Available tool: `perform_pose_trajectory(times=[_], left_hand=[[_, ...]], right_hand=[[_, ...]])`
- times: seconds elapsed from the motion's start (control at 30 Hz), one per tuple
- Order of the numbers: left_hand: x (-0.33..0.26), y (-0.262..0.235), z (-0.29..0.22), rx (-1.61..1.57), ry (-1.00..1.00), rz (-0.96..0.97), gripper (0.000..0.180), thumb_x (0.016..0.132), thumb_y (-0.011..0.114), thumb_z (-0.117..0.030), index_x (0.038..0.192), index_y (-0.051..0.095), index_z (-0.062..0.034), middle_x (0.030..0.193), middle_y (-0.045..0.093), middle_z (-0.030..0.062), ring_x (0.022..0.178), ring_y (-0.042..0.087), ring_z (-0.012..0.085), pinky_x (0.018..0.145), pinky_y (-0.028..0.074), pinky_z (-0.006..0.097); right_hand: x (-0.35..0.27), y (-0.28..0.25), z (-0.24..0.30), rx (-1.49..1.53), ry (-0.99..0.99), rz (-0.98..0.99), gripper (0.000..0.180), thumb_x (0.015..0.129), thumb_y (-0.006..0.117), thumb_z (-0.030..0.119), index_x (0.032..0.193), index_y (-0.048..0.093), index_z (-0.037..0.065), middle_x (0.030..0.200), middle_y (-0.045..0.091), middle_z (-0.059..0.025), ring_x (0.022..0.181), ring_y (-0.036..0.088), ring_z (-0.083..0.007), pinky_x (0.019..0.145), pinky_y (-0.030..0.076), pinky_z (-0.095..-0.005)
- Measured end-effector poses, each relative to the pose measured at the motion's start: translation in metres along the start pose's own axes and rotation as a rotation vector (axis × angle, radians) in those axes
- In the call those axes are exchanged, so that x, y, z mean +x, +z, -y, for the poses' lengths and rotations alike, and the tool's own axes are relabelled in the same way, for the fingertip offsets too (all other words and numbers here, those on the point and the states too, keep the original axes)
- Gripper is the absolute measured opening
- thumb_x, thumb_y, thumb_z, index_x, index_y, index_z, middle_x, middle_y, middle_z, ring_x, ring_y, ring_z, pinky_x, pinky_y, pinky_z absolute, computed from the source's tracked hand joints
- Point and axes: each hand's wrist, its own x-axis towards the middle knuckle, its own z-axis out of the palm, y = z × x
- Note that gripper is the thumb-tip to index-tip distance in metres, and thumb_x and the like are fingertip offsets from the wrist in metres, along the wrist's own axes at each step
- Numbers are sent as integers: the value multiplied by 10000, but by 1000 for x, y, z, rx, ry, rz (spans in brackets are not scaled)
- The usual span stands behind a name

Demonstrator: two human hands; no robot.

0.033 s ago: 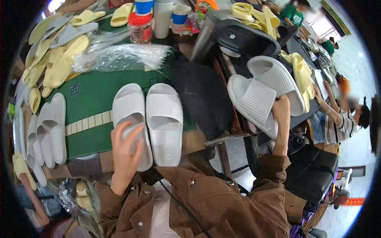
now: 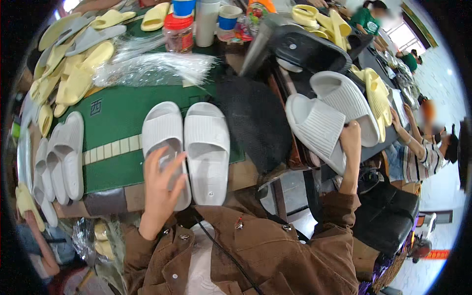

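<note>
A pair of pale grey slippers lies side by side before me, the left slipper [image 2: 163,129] and the right slipper [image 2: 208,167], toes pointing away. Over the heel part of the left one is my left hand [image 2: 161,191], fingers spread and holding nothing; whether it touches the slipper I cannot tell. Off to the right, my right hand [image 2: 350,140] is closed on the side edge of another pale grey slipper [image 2: 315,123], its fingertips partly hidden. That slipper overlaps a matching slipper [image 2: 341,93] behind it.
Several grey slippers [image 2: 73,162] stand on edge at the green mat's [image 2: 115,110] left. Yellow slippers [image 2: 78,86] pile up behind them. Clear plastic strips [image 2: 152,69], a red-lidded jar [image 2: 178,34] and a black tray [image 2: 309,49] lie farther back. A co-worker [image 2: 423,152] sits at right.
The whole view has shifted slightly, so things sit a little farther right. My left hand's fingers have tilted slightly; my right hand keeps its hold on the slipper.
</note>
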Motion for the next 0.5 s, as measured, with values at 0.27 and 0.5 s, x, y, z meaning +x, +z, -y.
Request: perform_pose_trajectory(times=[0.27, 0.5], left_hand=[[10, 49, 1, 163, 39, 94, 666, 870, 711, -316, 1431, 462, -57, 1410, 352, 364, 1337, 331, 533, 1121, 248, 620], [7, 44, 20, 278, 62, -24, 553, 813, 669, -115, 1315, 503, 51, 1370, 417, 345, 1287, 420, 489, 1112, 310, 569]], right_hand=[[-45, -15, -7, 508, 32, -1, 365, 812, 636, 129, 1079, 659, -118, 943, 706, -226, 941, 682, -311, 854, 499, -396], [-71, 2, 0, 1020, 160, -99, 486, 815, 693, 218, 1164, 607, -108, 1063, 681, -193, 902, 663, -232, 804, 518, -361]])
